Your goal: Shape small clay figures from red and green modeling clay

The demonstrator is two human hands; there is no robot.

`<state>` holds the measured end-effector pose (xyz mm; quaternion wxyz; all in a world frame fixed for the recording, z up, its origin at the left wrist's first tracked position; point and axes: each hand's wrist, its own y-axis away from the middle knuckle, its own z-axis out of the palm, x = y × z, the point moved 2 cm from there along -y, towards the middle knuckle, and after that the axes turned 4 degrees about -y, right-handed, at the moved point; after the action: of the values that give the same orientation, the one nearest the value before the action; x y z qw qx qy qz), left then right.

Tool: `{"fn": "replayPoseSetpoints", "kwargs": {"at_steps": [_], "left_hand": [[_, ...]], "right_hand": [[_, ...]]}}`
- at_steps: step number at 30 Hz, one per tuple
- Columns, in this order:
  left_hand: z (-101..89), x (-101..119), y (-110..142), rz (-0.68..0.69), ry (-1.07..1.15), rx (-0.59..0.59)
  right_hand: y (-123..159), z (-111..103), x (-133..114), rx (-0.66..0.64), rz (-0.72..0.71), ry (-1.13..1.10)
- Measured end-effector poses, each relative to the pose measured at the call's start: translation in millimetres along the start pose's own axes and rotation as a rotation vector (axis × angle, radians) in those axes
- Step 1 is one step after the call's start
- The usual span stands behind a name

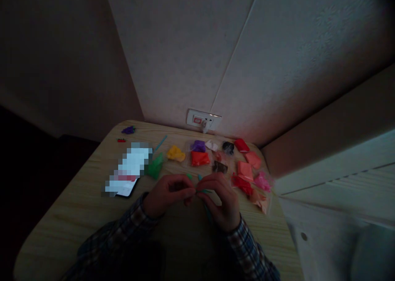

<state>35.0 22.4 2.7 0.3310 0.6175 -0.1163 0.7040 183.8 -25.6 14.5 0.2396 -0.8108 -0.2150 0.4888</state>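
Above the table's middle, my left hand (169, 194) and my right hand (220, 200) meet at the fingertips, both pinched closed. A thin green piece (207, 191) shows between my right thumb and forefinger. Whatever my left fingertips pinch is too small and dark to name. Just beyond the fingers are a small light-green lump (189, 176) and the rounded teal end (200, 177) of something partly hidden by my right hand. More teal shows below that hand; I cannot tell whether it is held or lying on the table.
A lit phone (128, 170) lies left on the wooden table (70, 207), near a green packet (155, 166) and a teal stick (160, 142). Yellow clay (175, 153), an orange-red packet (200, 158) and several other coloured packets spread rightward. A purple grape-like figure (128, 129) sits far left.
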Motion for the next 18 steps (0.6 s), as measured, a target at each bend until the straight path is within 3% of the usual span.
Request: {"fn": "replayPoseSetpoints", "kwargs": {"at_steps": [11,18], "left_hand": [[1.3,-2.8,-3.0,-0.074,0.115,-0.026],[-0.1,-2.2,-2.2,-0.068,0.077,-0.011]], "right_hand": [[0.7,-0.8,-0.4,0.019,-0.029,0.035],[2.1,-0.4,0.4,-0.004,-0.037,0.054]]}}
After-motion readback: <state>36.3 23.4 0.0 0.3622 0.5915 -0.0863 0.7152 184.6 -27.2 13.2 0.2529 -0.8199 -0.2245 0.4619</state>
